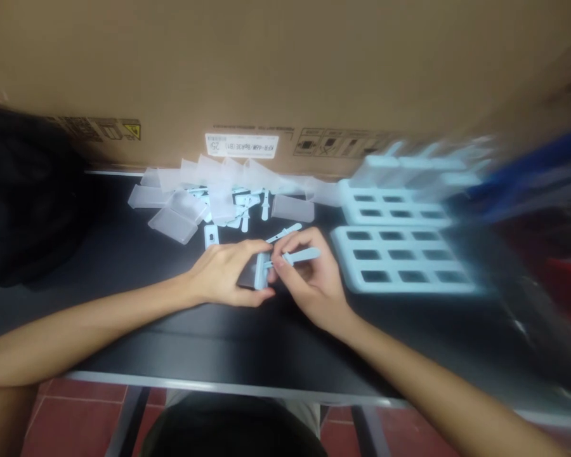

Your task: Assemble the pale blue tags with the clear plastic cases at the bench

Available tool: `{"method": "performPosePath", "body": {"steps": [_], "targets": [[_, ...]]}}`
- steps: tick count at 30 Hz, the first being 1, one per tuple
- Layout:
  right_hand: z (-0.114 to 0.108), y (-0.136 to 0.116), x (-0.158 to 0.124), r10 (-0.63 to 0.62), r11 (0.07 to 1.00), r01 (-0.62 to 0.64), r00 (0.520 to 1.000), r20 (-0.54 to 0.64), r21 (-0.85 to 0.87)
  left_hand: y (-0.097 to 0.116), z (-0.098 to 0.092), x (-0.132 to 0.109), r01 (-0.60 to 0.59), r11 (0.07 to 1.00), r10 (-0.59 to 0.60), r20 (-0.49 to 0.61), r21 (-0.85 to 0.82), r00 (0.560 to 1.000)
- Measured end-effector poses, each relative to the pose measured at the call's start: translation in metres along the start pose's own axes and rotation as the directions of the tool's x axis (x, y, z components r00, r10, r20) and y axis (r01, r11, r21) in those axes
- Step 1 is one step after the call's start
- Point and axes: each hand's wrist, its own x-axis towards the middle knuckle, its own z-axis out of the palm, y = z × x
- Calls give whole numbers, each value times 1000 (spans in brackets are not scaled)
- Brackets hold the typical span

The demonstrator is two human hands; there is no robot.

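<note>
My left hand (228,273) grips a light blue ice-pop mould cap (260,273) between thumb and fingers; whether a clear cup is joined to it is hidden by the hand. In my right hand (314,279), thumb and fingers pinch a light blue ice-pop stick (307,255), its narrow end touching the cap. Another stick (285,233) lies just beyond the fingers. Behind my hands is a loose pile of frosted clear mould cups (176,219), with several blue sticks (265,206) and caps among them. One cap (212,236) with a keyhole-shaped opening rests near my left knuckles.
Two blue racks (356,241) with rectangular openings stand at the right; the far one bears several cups topped with caps and sticks (400,162). A big cardboard box (285,76) walls off the back of the black table (209,355). Dark fabric (23,197) sits at the left.
</note>
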Motion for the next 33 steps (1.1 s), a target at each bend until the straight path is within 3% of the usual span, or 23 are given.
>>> {"method": "performPosePath", "body": {"steps": [5,7,9,12,14,17,20,22,25,27,30,33], "targets": [[7,4,-1,-13,979,30,996,86,-204,-4,-1,1,7,1000,-7,-6,-28,1000],[5,5,1,-77,953,111,989,128,-281,-6,-1,3,-51,995,50,-11,-82,999],[-1,4,4,-226,875,260,965,132,-407,-6,-1,4,-138,979,136,-23,-147,990],[-18,-5,11,-406,655,422,896,179,-626,-6,1,5,-200,963,199,-29,-183,980],[-31,-11,15,-356,530,368,914,193,-764,-6,3,6,-188,964,187,-26,-188,982],[-45,-17,17,-142,395,150,985,101,-906,-8,5,6,-197,951,201,-8,-237,980],[-53,-19,17,30,312,37,998,49,-949,-10,7,6,-202,937,208,-10,-285,978],[-59,-20,18,71,282,11,997,32,-959,-11,7,4,-176,943,184,0,-284,983],[-66,-27,21,45,326,48,997,66,-944,-10,5,3,-99,960,128,99,-261,987],[-68,-32,22,29,440,134,986,163,-888,-8,3,3,-54,971,95,170,-233,981],[-60,-32,21,-21,610,324,919,394,-723,-4,0,4,-59,989,89,221,-136,971],[-49,-24,18,-109,600,485,837,536,-636,-2,-1,5,-128,992,127,239,-13,963]]}}
